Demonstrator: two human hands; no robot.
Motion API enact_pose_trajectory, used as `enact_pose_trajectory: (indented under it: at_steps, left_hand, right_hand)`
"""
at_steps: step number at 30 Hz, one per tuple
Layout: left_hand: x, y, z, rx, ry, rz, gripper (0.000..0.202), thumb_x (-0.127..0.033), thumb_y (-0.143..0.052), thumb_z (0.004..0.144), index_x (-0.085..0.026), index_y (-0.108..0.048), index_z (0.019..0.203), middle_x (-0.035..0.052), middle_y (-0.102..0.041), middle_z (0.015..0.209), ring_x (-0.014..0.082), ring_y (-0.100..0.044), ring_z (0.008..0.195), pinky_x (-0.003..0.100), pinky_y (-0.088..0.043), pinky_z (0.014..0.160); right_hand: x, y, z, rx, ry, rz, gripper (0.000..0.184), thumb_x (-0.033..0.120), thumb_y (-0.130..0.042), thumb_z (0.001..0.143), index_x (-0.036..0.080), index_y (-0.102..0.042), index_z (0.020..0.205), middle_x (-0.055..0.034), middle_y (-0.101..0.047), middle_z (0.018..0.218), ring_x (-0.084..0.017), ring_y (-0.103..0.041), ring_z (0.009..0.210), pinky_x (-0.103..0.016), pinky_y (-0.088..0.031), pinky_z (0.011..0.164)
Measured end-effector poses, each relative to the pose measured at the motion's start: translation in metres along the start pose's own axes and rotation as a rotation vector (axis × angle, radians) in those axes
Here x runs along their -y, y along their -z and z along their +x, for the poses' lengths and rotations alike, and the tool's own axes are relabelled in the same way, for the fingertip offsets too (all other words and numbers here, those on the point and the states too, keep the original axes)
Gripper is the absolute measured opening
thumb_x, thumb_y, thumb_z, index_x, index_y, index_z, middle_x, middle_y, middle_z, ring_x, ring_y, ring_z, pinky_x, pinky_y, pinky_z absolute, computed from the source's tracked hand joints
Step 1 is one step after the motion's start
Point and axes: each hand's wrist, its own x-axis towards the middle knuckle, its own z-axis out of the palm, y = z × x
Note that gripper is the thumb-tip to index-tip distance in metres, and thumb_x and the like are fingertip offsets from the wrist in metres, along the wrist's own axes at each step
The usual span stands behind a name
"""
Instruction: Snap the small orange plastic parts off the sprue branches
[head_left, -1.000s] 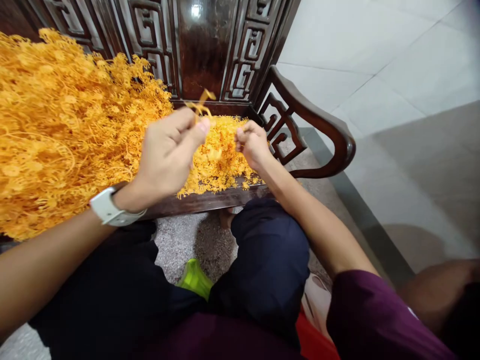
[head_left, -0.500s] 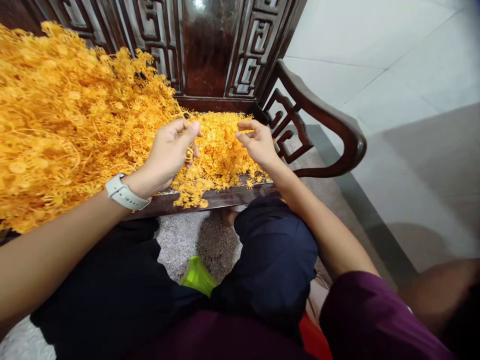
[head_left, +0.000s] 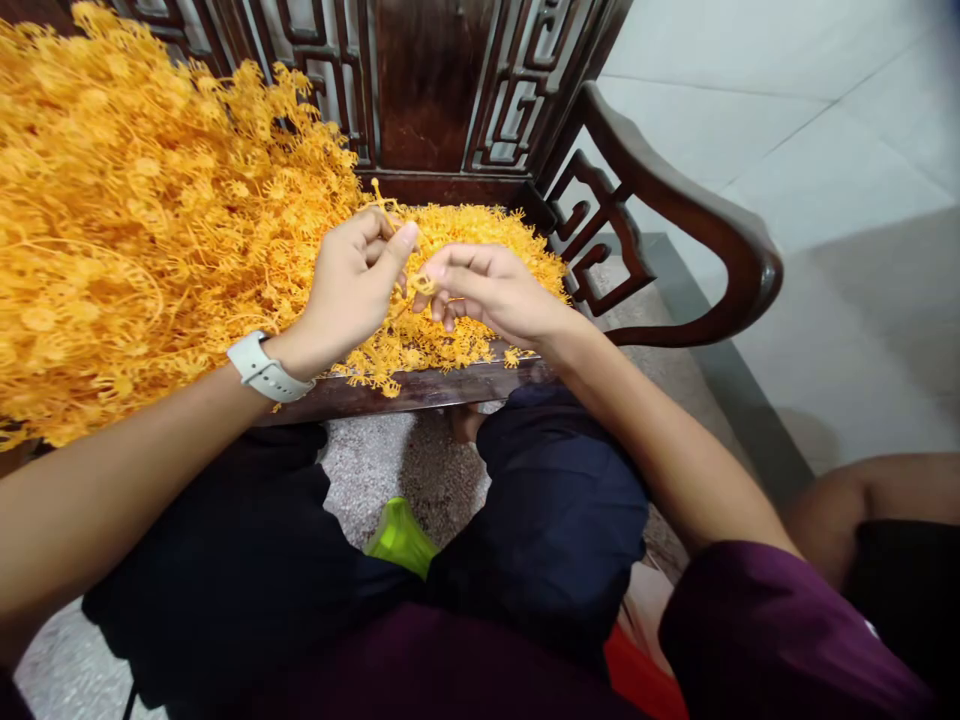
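Observation:
My left hand (head_left: 360, 270), with a pale watch at its wrist, pinches a yellow plastic flower stem (head_left: 381, 198) between thumb and fingers. Close against it, my right hand (head_left: 487, 290) grips a small curled yellow piece (head_left: 424, 285) in its fingertips. Whether that piece is part of the same stem I cannot tell. Both hands are above a low heap of yellow plastic flower pieces (head_left: 480, 340) on the bench seat. To the left, a much larger pile of yellow plastic flower sprays (head_left: 150, 220) rises.
The dark wooden bench has a carved back (head_left: 431, 90) and a curved armrest (head_left: 697, 215) at the right. Something bright green (head_left: 401, 538) is between my legs. Another person's leg (head_left: 832, 500) is at the right edge, and a red object (head_left: 637, 670) shows below.
My right hand has moved left from over the low heap to meet my left hand, and its fingers have closed on a yellow piece. The view has shifted slightly.

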Motion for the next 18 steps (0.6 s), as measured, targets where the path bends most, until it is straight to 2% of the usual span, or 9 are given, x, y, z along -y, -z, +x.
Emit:
enact_pose_trajectory:
  at_steps: [3,5,9,13,16,18]
  left_hand:
    - [-0.001,0.002,0.001,-0.011,-0.046,0.029,0.028,-0.023,-0.076,0.1,-0.019,-0.064,0.076,-0.0001,-0.055,0.07,0.0142,-0.06,0.07,0.027,-0.038,0.063]
    - [0.002,0.002,0.003,-0.009,-0.104,0.076,0.032,-0.025,-0.08,0.098,-0.02,-0.061,0.073,-0.0006,-0.053,0.068,0.0147,-0.059,0.069,0.028,-0.038,0.062]
    - [0.017,0.007,0.017,-0.003,-0.218,0.14,0.037,-0.03,-0.084,0.095,-0.023,-0.057,0.071,-0.0016,-0.051,0.061,0.0153,-0.053,0.061,0.031,-0.036,0.056]
    - [0.029,0.017,0.032,0.029,-0.244,0.101,0.04,-0.049,-0.086,0.092,-0.025,-0.06,0.074,0.0006,-0.061,0.067,0.0148,-0.051,0.055,0.033,-0.037,0.051]
    - [0.029,0.02,0.032,0.057,-0.237,0.087,0.048,-0.064,-0.088,0.085,-0.025,-0.063,0.073,0.0016,-0.061,0.065,0.0157,-0.05,0.055,0.034,-0.035,0.049]
    - [0.025,0.019,0.028,0.072,-0.228,0.092,0.048,-0.065,-0.089,0.083,-0.025,-0.065,0.072,0.0012,-0.06,0.063,0.0158,-0.049,0.057,0.034,-0.035,0.051]
  right_hand:
    - [0.002,-0.005,-0.001,0.022,-0.067,0.035,0.054,0.069,-0.07,0.095,0.015,-0.068,0.089,-0.0049,-0.069,0.076,-0.013,-0.066,0.066,-0.026,-0.053,0.057]
    - [0.001,-0.009,0.0,0.045,-0.064,0.021,0.05,0.064,-0.075,0.094,0.015,-0.067,0.087,-0.0047,-0.071,0.076,-0.011,-0.065,0.063,-0.025,-0.052,0.058]
    - [-0.005,-0.008,0.003,0.072,0.03,-0.041,0.038,0.049,-0.084,0.09,0.016,-0.064,0.087,-0.0015,-0.073,0.076,-0.008,-0.062,0.061,-0.022,-0.05,0.058]
    - [-0.006,-0.001,0.003,0.055,0.127,-0.08,0.037,0.046,-0.083,0.093,0.017,-0.061,0.089,0.0013,-0.069,0.073,-0.006,-0.059,0.059,-0.021,-0.047,0.056]
    - [0.0,-0.002,-0.003,0.133,0.176,-0.103,0.037,0.046,-0.085,0.092,0.016,-0.062,0.091,0.0025,-0.065,0.07,-0.006,-0.057,0.059,-0.02,-0.045,0.056]
    - [0.006,-0.006,-0.007,0.174,0.213,-0.115,0.038,0.045,-0.086,0.092,0.016,-0.063,0.089,0.0036,-0.063,0.068,-0.006,-0.055,0.059,-0.02,-0.043,0.055]
